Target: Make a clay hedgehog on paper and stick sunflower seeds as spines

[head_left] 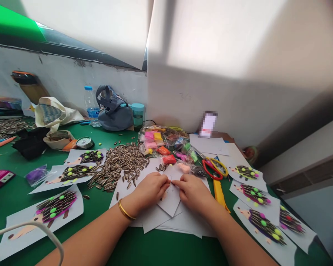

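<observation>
My left hand [153,187], a gold bangle on its wrist, rests on a small white sheet [170,208]. Its fingers are curled together, and what they may hold is hidden. Opposite it, my right hand [194,192] is bent over the same sheet, index fingertip close to the left fingertips and the other fingers folded under. Faint pencil lines show between the hands. A peach-coloured bit peeks out below my left fingers. Beyond the hands lie packets of coloured modelling clay [169,159], one peach packet [183,167] right behind the sheet.
Sunflower seeds [124,159] are heaped left of the sheets. Hedgehog pictures of seeds and clay lie at left [57,207] and right [262,221]. Scissors [213,168] and a yellow cutter [219,194] sit by my right hand. A bag [115,114], bottle [91,107] and phone [208,123] stand behind.
</observation>
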Demonstrator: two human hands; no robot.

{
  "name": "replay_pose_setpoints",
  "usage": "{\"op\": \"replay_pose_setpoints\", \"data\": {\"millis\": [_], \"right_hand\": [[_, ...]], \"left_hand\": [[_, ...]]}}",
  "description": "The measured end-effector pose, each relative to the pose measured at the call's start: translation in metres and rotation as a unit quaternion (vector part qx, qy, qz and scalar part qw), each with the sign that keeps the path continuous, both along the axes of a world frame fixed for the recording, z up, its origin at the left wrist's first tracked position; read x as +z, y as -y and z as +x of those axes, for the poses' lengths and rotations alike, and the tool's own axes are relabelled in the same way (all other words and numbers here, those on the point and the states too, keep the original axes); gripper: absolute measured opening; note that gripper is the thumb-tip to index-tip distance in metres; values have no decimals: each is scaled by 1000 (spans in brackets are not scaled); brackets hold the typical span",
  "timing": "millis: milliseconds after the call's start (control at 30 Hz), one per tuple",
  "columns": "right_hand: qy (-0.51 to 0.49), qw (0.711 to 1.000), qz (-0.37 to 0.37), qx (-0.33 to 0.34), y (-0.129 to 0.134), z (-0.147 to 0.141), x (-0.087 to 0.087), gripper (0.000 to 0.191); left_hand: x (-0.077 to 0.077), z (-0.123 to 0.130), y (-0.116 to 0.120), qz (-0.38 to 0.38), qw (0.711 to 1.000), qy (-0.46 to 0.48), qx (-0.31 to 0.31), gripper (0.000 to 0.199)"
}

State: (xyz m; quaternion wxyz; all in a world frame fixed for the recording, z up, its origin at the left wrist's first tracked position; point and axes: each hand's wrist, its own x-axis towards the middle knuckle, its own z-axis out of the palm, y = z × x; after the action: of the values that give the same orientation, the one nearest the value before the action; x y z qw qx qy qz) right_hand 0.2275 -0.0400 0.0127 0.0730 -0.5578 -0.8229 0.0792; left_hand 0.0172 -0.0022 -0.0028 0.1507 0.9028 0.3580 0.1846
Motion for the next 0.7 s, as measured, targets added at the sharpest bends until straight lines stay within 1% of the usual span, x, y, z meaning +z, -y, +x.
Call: {"op": "replay_pose_setpoints", "data": {"millis": [167, 433, 700], "right_hand": [[-3, 1000, -5, 0, 1, 0, 3, 40], [5, 1000, -4, -4, 1, 0, 4, 39], [-2, 1000, -11, -6, 1, -1, 1, 45]], "left_hand": [[0, 1, 1, 7, 1000, -11, -5, 24], [2, 2, 4, 38, 999, -2, -17, 19], [-3, 2, 1, 33, 999, -2, 7, 25]]}}
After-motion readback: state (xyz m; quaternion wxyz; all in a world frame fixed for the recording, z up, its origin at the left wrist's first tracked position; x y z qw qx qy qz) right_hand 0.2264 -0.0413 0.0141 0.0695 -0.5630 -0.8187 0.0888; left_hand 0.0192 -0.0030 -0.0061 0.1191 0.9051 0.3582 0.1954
